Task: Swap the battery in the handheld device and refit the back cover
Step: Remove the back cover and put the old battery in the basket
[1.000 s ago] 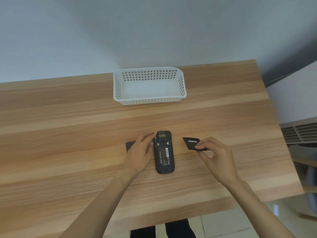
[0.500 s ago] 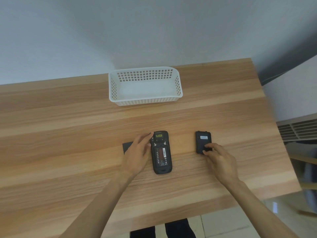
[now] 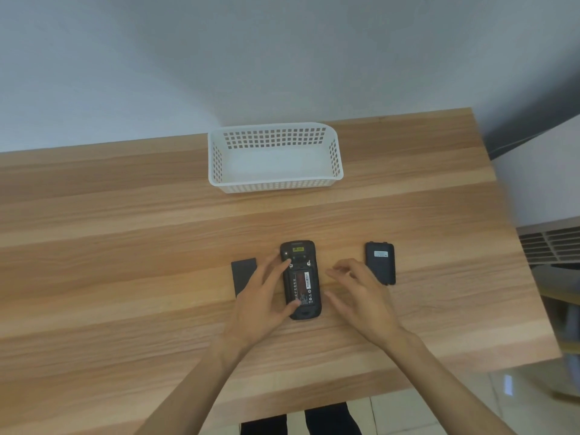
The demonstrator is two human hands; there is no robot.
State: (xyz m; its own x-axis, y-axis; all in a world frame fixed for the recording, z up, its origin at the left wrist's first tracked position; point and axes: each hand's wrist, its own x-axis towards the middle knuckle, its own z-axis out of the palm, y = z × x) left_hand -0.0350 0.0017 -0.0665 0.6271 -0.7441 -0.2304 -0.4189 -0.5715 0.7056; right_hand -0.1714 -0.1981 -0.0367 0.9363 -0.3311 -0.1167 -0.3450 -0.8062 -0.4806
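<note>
The black handheld device (image 3: 302, 279) lies face down on the wooden table (image 3: 125, 246), its back open and a battery with a red label (image 3: 303, 285) seated in it. My left hand (image 3: 262, 298) rests on the device's left side, fingers touching its upper and lower left edge. The black back cover (image 3: 380, 262) lies flat to the right. My right hand (image 3: 359, 295) hovers between device and cover, fingers spread, holding nothing. A second black battery (image 3: 243, 274) lies left of the device, partly hidden by my left hand.
A white perforated plastic basket (image 3: 274, 180) stands behind the device, nothing in it. The table's right edge is near the cover; beyond it is a vented grey unit (image 3: 552, 243). The front edge runs below my forearms.
My right hand carried the back cover right, laid it flat on the table and let go, then moved back toward the device. My left hand stayed on the device.
</note>
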